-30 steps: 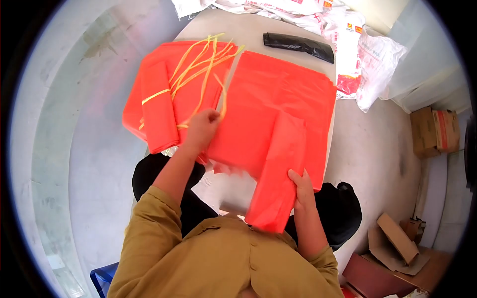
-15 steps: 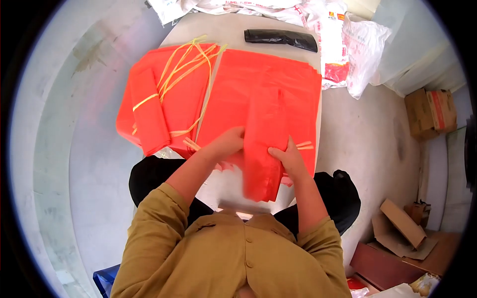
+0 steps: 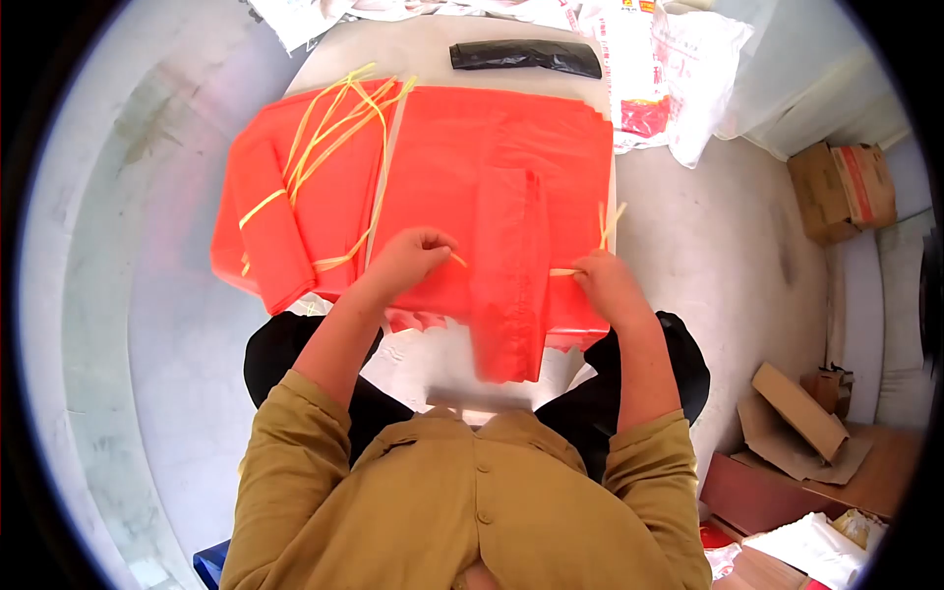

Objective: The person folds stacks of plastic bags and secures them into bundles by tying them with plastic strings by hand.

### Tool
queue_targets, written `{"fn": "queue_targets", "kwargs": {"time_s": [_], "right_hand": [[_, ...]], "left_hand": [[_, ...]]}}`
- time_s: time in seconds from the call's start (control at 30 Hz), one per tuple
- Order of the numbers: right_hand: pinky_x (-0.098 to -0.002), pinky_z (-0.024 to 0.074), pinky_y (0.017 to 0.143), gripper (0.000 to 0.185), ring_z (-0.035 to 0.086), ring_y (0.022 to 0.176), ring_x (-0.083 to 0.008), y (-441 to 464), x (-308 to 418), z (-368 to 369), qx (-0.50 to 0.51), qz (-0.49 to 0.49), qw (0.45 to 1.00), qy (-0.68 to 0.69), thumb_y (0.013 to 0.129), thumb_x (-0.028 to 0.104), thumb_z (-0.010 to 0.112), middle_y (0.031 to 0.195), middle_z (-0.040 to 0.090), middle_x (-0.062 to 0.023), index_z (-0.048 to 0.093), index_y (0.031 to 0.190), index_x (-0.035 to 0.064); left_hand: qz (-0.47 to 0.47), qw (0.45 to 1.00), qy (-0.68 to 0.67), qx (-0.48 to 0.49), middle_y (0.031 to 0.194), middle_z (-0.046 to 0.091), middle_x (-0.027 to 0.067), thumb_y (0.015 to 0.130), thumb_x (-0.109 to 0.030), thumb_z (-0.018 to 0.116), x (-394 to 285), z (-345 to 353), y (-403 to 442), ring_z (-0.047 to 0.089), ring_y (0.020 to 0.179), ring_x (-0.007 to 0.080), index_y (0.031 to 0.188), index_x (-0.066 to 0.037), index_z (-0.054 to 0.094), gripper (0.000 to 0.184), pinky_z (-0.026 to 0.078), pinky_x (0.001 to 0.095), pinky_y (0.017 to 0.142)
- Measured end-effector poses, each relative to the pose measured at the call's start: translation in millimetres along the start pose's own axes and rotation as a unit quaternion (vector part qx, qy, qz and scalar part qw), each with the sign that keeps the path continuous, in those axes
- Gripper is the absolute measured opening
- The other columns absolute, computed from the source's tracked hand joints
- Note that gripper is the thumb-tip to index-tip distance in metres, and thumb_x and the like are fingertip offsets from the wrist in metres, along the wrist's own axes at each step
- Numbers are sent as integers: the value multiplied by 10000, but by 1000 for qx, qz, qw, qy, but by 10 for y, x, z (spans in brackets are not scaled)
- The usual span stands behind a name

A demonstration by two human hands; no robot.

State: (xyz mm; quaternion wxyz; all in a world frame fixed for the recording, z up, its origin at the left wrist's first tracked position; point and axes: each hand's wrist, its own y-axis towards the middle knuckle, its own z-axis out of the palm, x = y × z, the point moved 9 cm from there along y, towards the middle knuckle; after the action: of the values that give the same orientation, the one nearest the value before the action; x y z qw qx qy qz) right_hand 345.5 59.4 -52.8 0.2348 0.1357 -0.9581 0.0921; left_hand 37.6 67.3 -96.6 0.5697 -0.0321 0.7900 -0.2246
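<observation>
A folded bundle of red plastic bags (image 3: 508, 285) lies lengthwise on a wide stack of flat red bags (image 3: 433, 157), its near end past the table edge. A yellow tie strip (image 3: 563, 272) runs out from under the bundle. My left hand (image 3: 417, 258), left of the bundle, pinches one end of the strip. On the other side my right hand (image 3: 602, 280) grips the strip's other end, whose tails stick up beyond the fingers. At left, a tied red bundle (image 3: 264, 231) with a yellow band rests beside several loose yellow strips (image 3: 339, 128).
A rolled black plastic bag (image 3: 526, 57) lies at the table's far side. White printed sacks (image 3: 644, 84) stand behind it to the right. Cardboard boxes (image 3: 844, 194) sit on the floor at right, with an opened carton (image 3: 801, 423) nearer.
Both hands have let go of the red bundle and moved apart to either side. They now hold the ends of the yellow strip, and the bundle lies on the stack. The view has shifted slightly.
</observation>
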Motion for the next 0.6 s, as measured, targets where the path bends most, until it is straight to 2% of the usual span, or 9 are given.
{"fn": "queue_targets", "kwargs": {"time_s": [0.13,0.23,0.3,0.37,0.43,0.53,0.6], "right_hand": [[-467,543,875,174,652,1020,-365,-114,-183,-71,67,116,976,-173,946,169,705,1075,706,-149,799,995,30],[-431,544,924,171,658,1058,-346,-282,76,-202,60,60,993,-80,935,180,724,1151,722,-134,813,959,37],[-404,533,970,193,666,1099,-302,-267,303,-200,29,-31,997,59,959,177,712,1195,729,-130,803,1040,28],[-382,537,961,227,674,1092,-284,-216,456,-117,20,-52,973,224,980,178,685,1190,729,-136,782,1116,23],[-367,557,895,267,682,1037,-293,-73,516,131,35,-5,913,407,999,183,645,1136,720,-150,751,1185,23],[-358,541,904,272,686,1030,-274,196,511,424,-5,-30,860,510,1016,152,616,1131,714,-135,726,1228,22],[-357,536,947,252,690,1065,-233,271,559,434,-36,-26,908,417,1028,137,628,1131,734,-115,726,1222,11]], "left_hand": [[-1,998,-69,-2,937,713,16,1008,-132,653,-13,119,110,619,752,84,1164,8,740,227,517,255,694],[-34,991,-130,18,974,730,38,1015,-120,650,-36,225,71,655,807,102,1173,23,733,228,542,261,739],[-39,978,-202,33,976,737,53,1038,-106,624,-39,304,37,670,813,119,1198,29,723,231,562,272,759],[-32,967,-248,43,995,745,70,1043,-91,622,-41,357,5,685,827,136,1204,37,719,228,578,283,784],[-11,962,-268,49,1030,754,89,1030,-77,644,-45,388,-13,703,849,151,1192,45,720,217,591,292,813],[64,986,-151,22,1078,759,93,993,-61,697,-129,376,-60,701,851,154,1191,15,738,216,586,308,836],[85,996,11,-22,1091,761,92,956,-55,727,-282,366,-134,695,931,174,1182,-25,755,229,573,337,870]]}}
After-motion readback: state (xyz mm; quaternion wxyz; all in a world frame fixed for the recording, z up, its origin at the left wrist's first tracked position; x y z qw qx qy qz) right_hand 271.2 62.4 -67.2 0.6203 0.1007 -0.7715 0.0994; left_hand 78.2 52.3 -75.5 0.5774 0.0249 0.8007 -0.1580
